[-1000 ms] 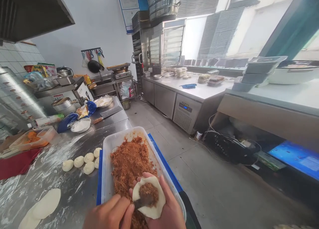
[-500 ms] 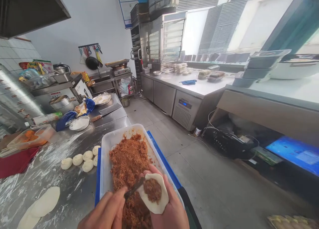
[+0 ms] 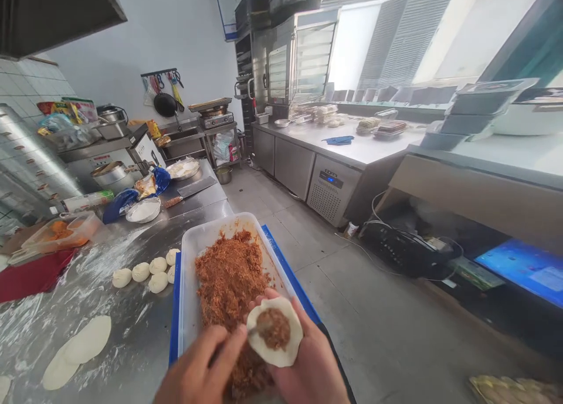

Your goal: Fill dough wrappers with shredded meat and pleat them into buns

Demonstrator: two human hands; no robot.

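In my right hand [image 3: 310, 357], palm up with the fingers curled around, lies a round dough wrapper [image 3: 264, 352]. Reddish-brown minced filling [image 3: 275, 328] sits in its middle. My left hand [image 3: 202, 366] is closed, close against the wrapper's left edge. It grips a thin dark filling spatula [image 3: 254, 332], mostly hidden by the fingers, its tip at the filling. Under both hands is a clear plastic tub [image 3: 188, 298] heaped with the same filling [image 3: 229, 275].
Pleated buns [image 3: 141, 272] stand left of the tub on a floured steel table [image 3: 145, 345]. Flat dough wrappers [image 3: 88, 339] overlap nearer me. Beyond lie a cleaver [image 3: 196, 187] and a bowl of flour [image 3: 143, 210]. A blue tray [image 3: 290, 269] supports the tub.
The wrapper has turned and is spread rounder and flatter in my right hand. My left hand has moved right, closer to it, covering most of the spatula. The view has shifted slightly.
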